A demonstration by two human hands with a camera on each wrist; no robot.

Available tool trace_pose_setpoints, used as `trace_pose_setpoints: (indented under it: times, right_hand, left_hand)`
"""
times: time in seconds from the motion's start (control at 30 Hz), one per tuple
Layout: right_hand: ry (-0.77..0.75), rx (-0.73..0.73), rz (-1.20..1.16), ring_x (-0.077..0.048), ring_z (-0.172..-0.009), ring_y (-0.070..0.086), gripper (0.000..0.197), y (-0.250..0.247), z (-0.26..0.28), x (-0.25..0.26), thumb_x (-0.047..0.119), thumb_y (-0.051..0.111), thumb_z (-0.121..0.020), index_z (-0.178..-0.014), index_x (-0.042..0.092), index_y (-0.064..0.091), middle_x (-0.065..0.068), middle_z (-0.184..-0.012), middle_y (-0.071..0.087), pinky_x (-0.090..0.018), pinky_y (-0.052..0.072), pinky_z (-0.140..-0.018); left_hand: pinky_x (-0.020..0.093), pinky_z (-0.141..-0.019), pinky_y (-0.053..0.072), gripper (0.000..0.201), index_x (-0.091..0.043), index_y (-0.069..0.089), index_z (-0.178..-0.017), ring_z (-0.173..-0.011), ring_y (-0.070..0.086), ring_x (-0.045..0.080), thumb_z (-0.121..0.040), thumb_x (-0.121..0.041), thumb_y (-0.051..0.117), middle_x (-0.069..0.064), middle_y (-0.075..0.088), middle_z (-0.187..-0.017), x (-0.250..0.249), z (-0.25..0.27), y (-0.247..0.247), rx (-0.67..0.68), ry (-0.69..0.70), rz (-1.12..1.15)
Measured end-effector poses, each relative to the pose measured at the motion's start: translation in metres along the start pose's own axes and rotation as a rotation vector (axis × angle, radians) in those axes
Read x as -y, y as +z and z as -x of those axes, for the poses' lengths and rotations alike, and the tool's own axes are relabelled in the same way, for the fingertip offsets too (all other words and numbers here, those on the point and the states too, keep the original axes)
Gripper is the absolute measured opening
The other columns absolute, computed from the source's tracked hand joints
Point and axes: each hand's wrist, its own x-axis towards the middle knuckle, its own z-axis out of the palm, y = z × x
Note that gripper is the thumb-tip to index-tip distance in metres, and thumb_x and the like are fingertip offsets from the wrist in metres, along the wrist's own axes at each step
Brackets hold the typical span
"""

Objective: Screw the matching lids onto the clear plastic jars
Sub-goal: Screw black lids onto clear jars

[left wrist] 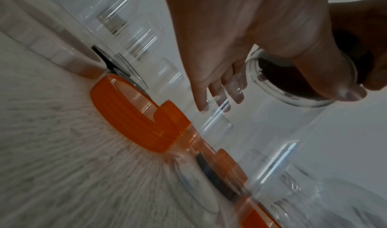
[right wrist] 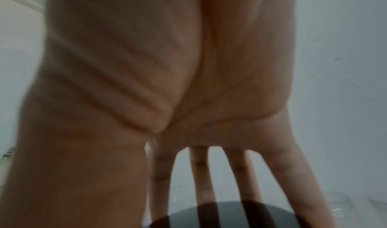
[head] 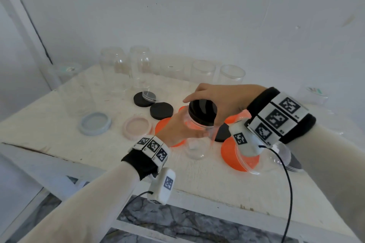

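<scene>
Left hand [head: 178, 128] wrapped round clear plastic jar [head: 197, 142] at table centre; right hand [head: 221, 100] clamped over round black lid [head: 202, 111] on its mouth. Likely risk: cross-threading from tilted lid, or slipping against orange lids [head: 164, 124] at nine o'clock.

Soft, even, bluish daylight fills the head view, and the white-painted wooden tabletop [head: 102, 156] carries only faint shadows; the clear plastic jars [head: 203, 73] behind the glossy black round lid [head: 202, 111] look hazy, and straight edges bow toward the frame's rim. The left wrist view is dimmer, the tabletop grain smeared into radial streaks, with white glints on clear plastic. The right wrist view is dim and soft, the palm [right wrist: 157, 74] out of focus.
</scene>
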Motion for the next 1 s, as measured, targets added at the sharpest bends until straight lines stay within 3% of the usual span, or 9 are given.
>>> trace_pose_setpoints:
  times: [0.07, 0.2, 0.33, 0.57, 0.77, 0.9, 1.0]
  right_hand:
    - [-0.022, 0.015, 0.026, -0.021, -0.118, 0.04, 0.085, -0.0017, -0.0007, 0.0006, 0.008, 0.073, -0.071, -0.14, 0.038, 0.032, 0.006, -0.13, 0.029, -0.042, 0.047, -0.094]
    - [-0.051, 0.038, 0.014, -0.02, -0.117, 0.042, 0.082, -0.0013, -0.0029, 0.0016, 0.005, 0.073, -0.069, -0.136, 0.037, 0.038, 0.008, -0.129, 0.032, -0.041, 0.048, -0.092]
    - [-0.07, 0.035, -0.015, -0.017, -0.115, 0.041, 0.081, 0.0001, -0.0043, -0.0008, 0.005, 0.074, -0.068, -0.135, 0.036, 0.04, 0.009, -0.128, 0.033, -0.036, 0.048, -0.091]
    - [-0.009, -0.045, 0.013, -0.017, -0.11, 0.042, 0.079, -0.0008, -0.0082, -0.0008, 0.028, 0.083, -0.062, -0.13, 0.042, 0.044, 0.008, -0.117, 0.043, -0.039, 0.046, -0.092]
    - [-0.008, -0.075, 0.023, -0.013, -0.106, 0.041, 0.078, -0.0007, -0.0095, -0.0015, 0.032, 0.082, -0.062, -0.13, 0.042, 0.045, 0.009, -0.111, 0.044, -0.03, 0.044, -0.085]
    - [0.006, -0.109, 0.009, -0.012, -0.107, 0.044, 0.079, -0.0002, -0.009, -0.0014, 0.036, 0.082, -0.06, -0.13, 0.04, 0.047, 0.011, -0.11, 0.045, -0.025, 0.045, -0.08]
    - [0.0, -0.143, 0.014, -0.01, -0.103, 0.044, 0.076, 0.0014, -0.0079, -0.0009, 0.038, 0.081, -0.062, -0.13, 0.037, 0.048, 0.013, -0.106, 0.042, -0.024, 0.045, -0.077]
  left_hand:
    - [0.001, -0.081, 0.038, 0.067, -0.04, 0.043, -0.115, -0.103, 0.049, -0.018, -0.068, -0.013, 0.082, -0.018, 0.056, -0.113, -0.0048, 0.0011, -0.0029, 0.028, 0.021, -0.004]
    - [0.0, -0.082, 0.037, 0.075, -0.039, 0.043, -0.119, -0.105, 0.049, -0.018, -0.056, -0.035, 0.082, -0.019, 0.055, -0.115, -0.008, 0.0024, -0.0059, 0.068, 0.01, 0.019]
    - [0.0, -0.081, 0.037, 0.079, -0.026, 0.043, -0.128, -0.105, 0.049, -0.018, -0.058, -0.029, 0.08, -0.014, 0.055, -0.119, -0.0047, 0.0001, -0.0091, 0.085, 0.009, 0.043]
    - [0.002, -0.083, 0.039, 0.069, -0.036, 0.045, -0.116, -0.106, 0.05, -0.016, -0.065, -0.008, 0.082, -0.016, 0.057, -0.116, -0.0012, 0.0018, -0.006, 0.05, 0.0, 0.076]
    - [0.002, -0.084, 0.039, 0.068, -0.041, 0.047, -0.111, -0.107, 0.051, -0.014, -0.054, -0.032, 0.082, -0.019, 0.059, -0.112, -0.0077, 0.005, -0.0025, 0.017, 0.001, 0.068]
    - [0.001, -0.081, 0.039, 0.063, -0.041, 0.046, -0.108, -0.101, 0.051, -0.018, -0.066, -0.01, 0.082, -0.019, 0.058, -0.11, -0.0048, 0.0042, -0.002, 0.011, 0.02, 0.056]
    - [0.007, -0.084, 0.041, 0.065, -0.039, 0.047, -0.112, -0.104, 0.052, -0.014, -0.064, -0.014, 0.084, -0.017, 0.059, -0.112, -0.005, 0.0048, -0.0012, 0.001, 0.01, 0.066]
